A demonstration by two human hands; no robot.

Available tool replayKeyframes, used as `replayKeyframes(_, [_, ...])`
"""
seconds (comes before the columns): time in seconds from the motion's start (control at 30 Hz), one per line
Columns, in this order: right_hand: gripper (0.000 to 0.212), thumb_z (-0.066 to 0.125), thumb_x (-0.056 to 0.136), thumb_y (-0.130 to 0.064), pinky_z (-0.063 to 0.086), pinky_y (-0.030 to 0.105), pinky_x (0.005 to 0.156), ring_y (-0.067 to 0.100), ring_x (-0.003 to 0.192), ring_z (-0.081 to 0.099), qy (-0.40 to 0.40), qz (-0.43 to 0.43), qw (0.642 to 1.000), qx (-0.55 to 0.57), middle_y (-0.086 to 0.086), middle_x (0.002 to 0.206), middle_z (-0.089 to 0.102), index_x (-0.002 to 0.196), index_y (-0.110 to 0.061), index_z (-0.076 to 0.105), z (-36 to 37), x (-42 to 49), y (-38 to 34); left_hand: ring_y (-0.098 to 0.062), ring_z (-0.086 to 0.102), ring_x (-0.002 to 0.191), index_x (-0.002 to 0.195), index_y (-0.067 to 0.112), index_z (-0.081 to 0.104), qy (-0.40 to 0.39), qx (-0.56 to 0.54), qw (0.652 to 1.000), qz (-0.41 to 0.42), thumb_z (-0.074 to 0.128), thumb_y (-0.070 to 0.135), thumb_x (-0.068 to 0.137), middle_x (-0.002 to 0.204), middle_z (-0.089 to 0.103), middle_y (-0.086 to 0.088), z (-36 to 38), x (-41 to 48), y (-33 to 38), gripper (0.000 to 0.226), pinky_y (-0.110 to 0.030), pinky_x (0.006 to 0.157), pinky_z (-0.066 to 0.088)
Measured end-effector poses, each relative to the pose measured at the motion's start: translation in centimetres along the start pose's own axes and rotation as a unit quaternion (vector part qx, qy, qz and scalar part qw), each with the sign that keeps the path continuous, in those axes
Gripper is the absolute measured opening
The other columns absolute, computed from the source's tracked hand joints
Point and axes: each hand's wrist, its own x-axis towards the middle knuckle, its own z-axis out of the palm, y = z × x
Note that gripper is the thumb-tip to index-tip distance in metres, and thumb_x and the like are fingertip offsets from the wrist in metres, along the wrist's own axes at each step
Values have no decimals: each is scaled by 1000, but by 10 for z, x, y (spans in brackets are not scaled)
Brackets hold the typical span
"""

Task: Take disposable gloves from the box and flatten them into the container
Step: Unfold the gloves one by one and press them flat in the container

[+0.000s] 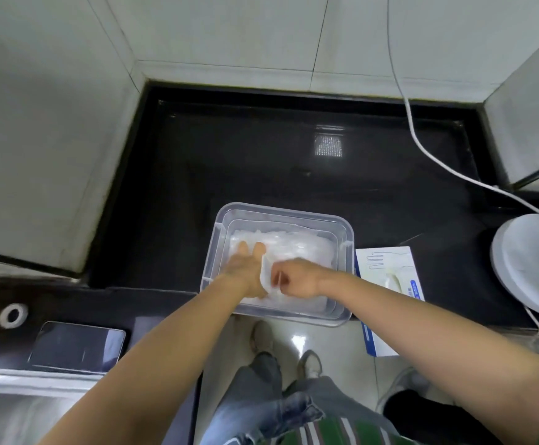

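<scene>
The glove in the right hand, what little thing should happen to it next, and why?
Probably the right hand should lower the glove it pinches onto the pile in the clear container and let go. The glove sticks up crumpled beside the left hand, which lies flat on the pile, ready to press it.

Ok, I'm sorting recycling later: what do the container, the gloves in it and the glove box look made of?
The container looks like clear rigid plastic: the counter shows through its walls. The gloves seem thin translucent plastic film, crinkled and milky. The glove box is probably printed cardboard, matte white with blue edges.
</scene>
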Motion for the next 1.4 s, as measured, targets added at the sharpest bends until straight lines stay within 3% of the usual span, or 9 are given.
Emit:
replayKeyframes(0.1, [29,53,96,-18,47,35,92,28,110,58,-154,41,984,-81,9,123,62,122,-10,62,3,-6,0,-32,45,122,145,31,11,3,1,1000,-1,86,29,66,145,15,-8,3,3,-1,109,-41,93,49])
replayKeyframes(0.3, [37,48,99,-15,43,25,94,25,119,55,76,53,993,75,6,133,57,136,-17,53,-19,-4,-7,-32,44,121,147,37,0,5,28,999,-14,83,31,65,143,16,-8,9,7,0,116,-43,93,50])
replayKeyframes(0.47, [62,54,98,-19,43,29,105,29,135,43,63,206,972,-98,18,150,36,149,3,26,-18,-3,-4,-33,38,128,147,39,-4,17,33,999,-32,83,33,64,150,7,-6,14,8,1,120,-42,94,50])
replayKeyframes(0.6, [52,55,93,-7,47,33,89,32,122,51,85,158,978,-105,15,137,42,141,-3,34,-8,-8,-10,-34,38,129,147,39,-8,9,48,998,-39,82,34,66,152,2,-7,15,10,3,121,-43,95,49])
replayKeyframes(0.77, [28,48,93,3,42,28,76,25,88,52,-124,131,969,-171,17,118,61,117,5,61,-4,-25,-10,-35,40,125,146,38,2,31,46,998,-34,84,29,64,145,12,-8,15,8,5,117,-43,92,50])
replayKeyframes(0.9, [26,46,95,-1,44,30,78,29,94,58,-131,91,966,-205,16,117,63,115,3,63,-3,-27,-10,-36,34,132,146,41,-2,20,24,999,-36,82,30,66,153,3,-8,16,9,4,117,-45,96,49])
replayKeyframes(1.13, [20,50,96,-17,50,32,81,20,87,62,169,-50,984,4,-3,93,68,101,-17,70,-38,-51,8,-36,32,139,154,30,-4,5,23,999,-28,60,50,88,161,-4,-11,0,-7,10,94,-43,107,39])
replayKeyframes(1.27, [15,56,91,-14,46,31,66,8,56,51,393,-53,912,102,-10,62,58,88,-16,71,-57,-87,43,-26,59,114,139,16,45,178,71,981,-10,44,39,100,139,49,-11,-11,-27,34,46,-33,90,51])
replayKeyframes(1.4, [18,53,87,-17,54,36,71,22,72,63,344,114,930,66,-2,73,67,77,-17,68,-49,-113,94,-18,58,74,103,15,67,300,-8,952,61,41,30,100,96,69,-6,-12,-50,76,29,-26,66,48])
